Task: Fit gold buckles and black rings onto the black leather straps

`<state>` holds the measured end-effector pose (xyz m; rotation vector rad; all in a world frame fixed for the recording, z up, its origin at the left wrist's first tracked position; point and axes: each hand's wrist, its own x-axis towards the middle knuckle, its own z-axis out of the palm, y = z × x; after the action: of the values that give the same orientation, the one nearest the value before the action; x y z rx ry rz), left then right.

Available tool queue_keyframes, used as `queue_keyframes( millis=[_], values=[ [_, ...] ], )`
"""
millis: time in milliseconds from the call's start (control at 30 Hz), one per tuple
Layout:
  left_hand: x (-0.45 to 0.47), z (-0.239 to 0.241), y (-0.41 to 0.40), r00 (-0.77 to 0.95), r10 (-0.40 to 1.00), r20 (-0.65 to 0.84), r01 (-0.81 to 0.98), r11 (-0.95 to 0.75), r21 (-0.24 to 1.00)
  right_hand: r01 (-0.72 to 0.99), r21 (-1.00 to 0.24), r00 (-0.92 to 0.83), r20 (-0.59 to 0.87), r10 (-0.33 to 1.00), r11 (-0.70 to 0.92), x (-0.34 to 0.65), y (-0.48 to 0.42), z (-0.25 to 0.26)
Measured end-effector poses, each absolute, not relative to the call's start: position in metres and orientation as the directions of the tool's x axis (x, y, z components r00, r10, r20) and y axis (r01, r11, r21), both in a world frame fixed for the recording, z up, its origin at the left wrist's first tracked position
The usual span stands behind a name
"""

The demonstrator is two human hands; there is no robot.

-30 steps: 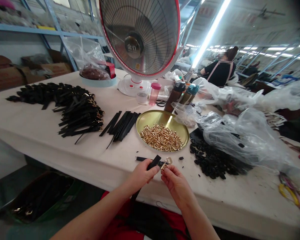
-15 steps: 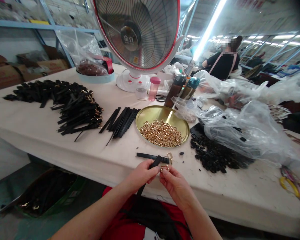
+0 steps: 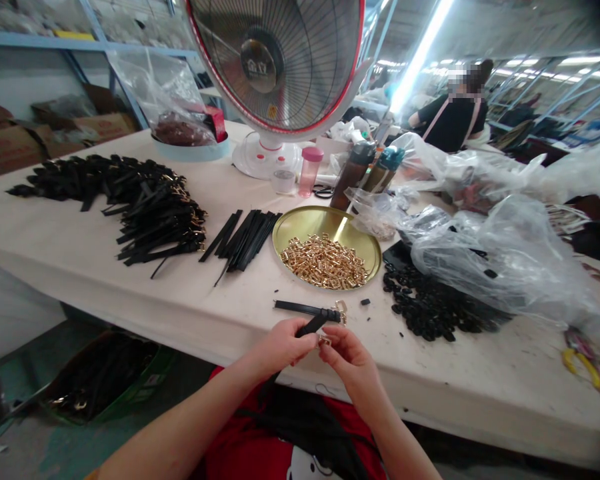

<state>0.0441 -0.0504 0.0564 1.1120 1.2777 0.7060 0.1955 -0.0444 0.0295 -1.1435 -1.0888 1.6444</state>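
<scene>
A gold buckle [image 3: 324, 341] sits close beside a black strap [image 3: 310, 327] at the desk's near edge [image 3: 230, 303]; joining them seems in hand. The right hand [image 3: 353, 360] pinches the buckle between its fingers, the left hand [image 3: 284, 347] the strap. Next probably calls for aligning both.

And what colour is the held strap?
The held strap is black, best seen in the head view.

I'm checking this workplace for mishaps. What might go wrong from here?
The small gold buckle in the right hand could slip and drop, since it is held near the front edge of the table. The black strap in the left hand might snag the other strap lying just beyond. A knock could spill the heaped buckles from the round tray.
</scene>
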Motion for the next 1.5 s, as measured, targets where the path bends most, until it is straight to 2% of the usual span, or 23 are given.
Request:
queue_keyframes(
  millis=[67, 133, 267, 367, 433, 633, 800, 933, 1067, 1333, 1500],
  values=[
    [0.043, 0.056, -0.052, 0.237, 0.909, -0.342, 0.146, 0.315, 0.938, -0.158, -0.949, -0.197, -0.242, 0.95, -0.274, 0.197, -0.043, 0.031],
    [0.041, 0.057, -0.056, 0.263, 0.91, -0.321, 0.163, 0.286, 0.944, -0.246, -0.909, -0.149, -0.307, 0.94, -0.336, 0.199, -0.04, 0.034],
    [0.039, 0.06, -0.063, 0.244, 0.939, -0.242, 0.35, 0.148, 0.925, -0.429, -0.751, -0.191, -0.467, 0.863, -0.501, 0.198, -0.038, 0.039],
    [0.041, 0.062, -0.066, 0.243, 0.961, -0.134, 0.489, -0.002, 0.872, -0.423, -0.702, -0.275, -0.503, 0.819, -0.573, 0.193, -0.044, 0.038],
    [0.043, 0.063, -0.066, 0.251, 0.962, -0.105, 0.523, -0.044, 0.851, -0.403, -0.726, -0.277, -0.484, 0.83, -0.557, 0.19, -0.048, 0.037],
    [0.043, 0.066, -0.067, 0.208, 0.952, -0.226, 0.484, 0.1, 0.87, -0.39, -0.815, -0.13, -0.411, 0.902, -0.428, 0.194, -0.045, 0.037],
    [0.045, 0.065, -0.068, 0.265, 0.925, -0.272, 0.231, 0.213, 0.949, -0.29, -0.863, -0.205, -0.366, 0.908, -0.413, 0.189, -0.05, 0.039],
    [0.048, 0.061, -0.066, 0.252, 0.903, -0.348, 0.108, 0.331, 0.937, -0.153, -0.935, -0.195, -0.287, 0.938, -0.319, 0.184, -0.057, 0.039],
    [0.048, 0.058, -0.065, 0.245, 0.889, -0.386, 0.072, 0.38, 0.922, -0.08, -0.954, -0.153, -0.276, 0.949, -0.29, 0.187, -0.057, 0.033],
    [0.053, 0.058, -0.065, 0.224, 0.892, -0.393, 0.074, 0.386, 0.919, -0.131, -0.937, -0.145, -0.305, 0.941, -0.324, 0.188, -0.054, 0.028],
    [0.053, 0.058, -0.063, 0.211, 0.896, -0.392, 0.091, 0.381, 0.92, -0.043, -0.958, -0.132, -0.275, 0.952, -0.283, 0.192, -0.05, 0.028]
  ],
)
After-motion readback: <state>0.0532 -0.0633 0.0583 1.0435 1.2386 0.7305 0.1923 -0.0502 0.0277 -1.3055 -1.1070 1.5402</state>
